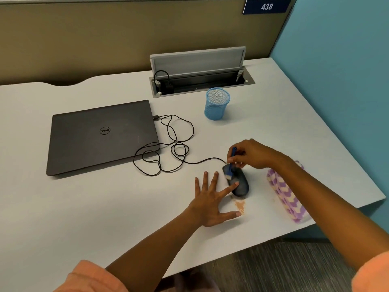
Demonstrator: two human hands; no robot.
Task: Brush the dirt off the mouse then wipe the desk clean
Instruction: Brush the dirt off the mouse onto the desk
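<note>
I log the left hand [212, 201] first: fingers spread flat on the desk [84, 207], gripping nothing, its index fingertip resting on the mouse [237, 182] to steady it. The mouse lies near the desk's front edge, toward the right corner, long axis running from far-left to near-right, cable [168, 148] leading off its far end toward the laptop [101, 135]. It looks dark grey, dulled by a pale dusty film. A patch of orange dirt [240, 206] sits on the desk just at its near end. The right hand [252, 154], directly above the far end, pinches a small blue brush [231, 163], bristles on the shell. A striped cloth [286, 197] lies rightmost, by the edge.
</note>
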